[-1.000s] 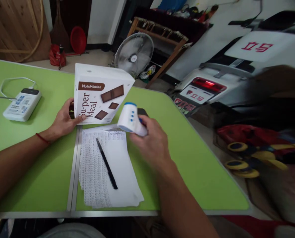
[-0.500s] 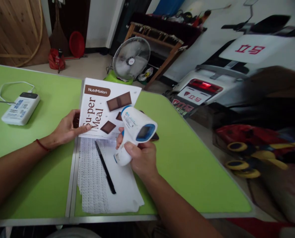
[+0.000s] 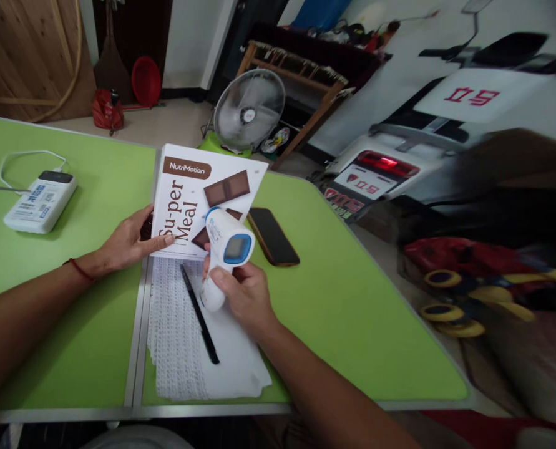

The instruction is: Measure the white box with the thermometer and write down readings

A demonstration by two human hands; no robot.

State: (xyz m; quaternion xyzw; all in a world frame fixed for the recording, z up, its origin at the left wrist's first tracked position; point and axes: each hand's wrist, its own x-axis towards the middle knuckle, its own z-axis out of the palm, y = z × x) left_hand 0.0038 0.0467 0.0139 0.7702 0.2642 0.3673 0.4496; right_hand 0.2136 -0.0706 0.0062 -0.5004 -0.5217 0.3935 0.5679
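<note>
My left hand (image 3: 130, 240) grips the left edge of a white box (image 3: 179, 162) printed "NutriMotion Su-per Meal" with brown chocolate squares, its thumb on the front face. The box is tilted up above the papers. Wrapped round the handle of a white and blue infrared thermometer (image 3: 221, 234) is my right hand (image 3: 240, 290). The thermometer's screen faces me, and its body covers part of the box's lower right. Whether the two touch I cannot tell. Beneath them lie printed papers (image 3: 179, 349), with a black pen (image 3: 199, 315) resting across.
A dark phone (image 3: 273, 236) lies on the green table (image 3: 343, 312) to the right. At the left sits a white power bank (image 3: 41, 201) with cables. Beyond the table stand a fan (image 3: 248, 112), a red basin (image 3: 146, 81) and a white scooter (image 3: 375, 162).
My right hand has moved the thermometer leftward and turned its screen more toward me. The phone behind it now shows fully. The box has shifted only slightly.
</note>
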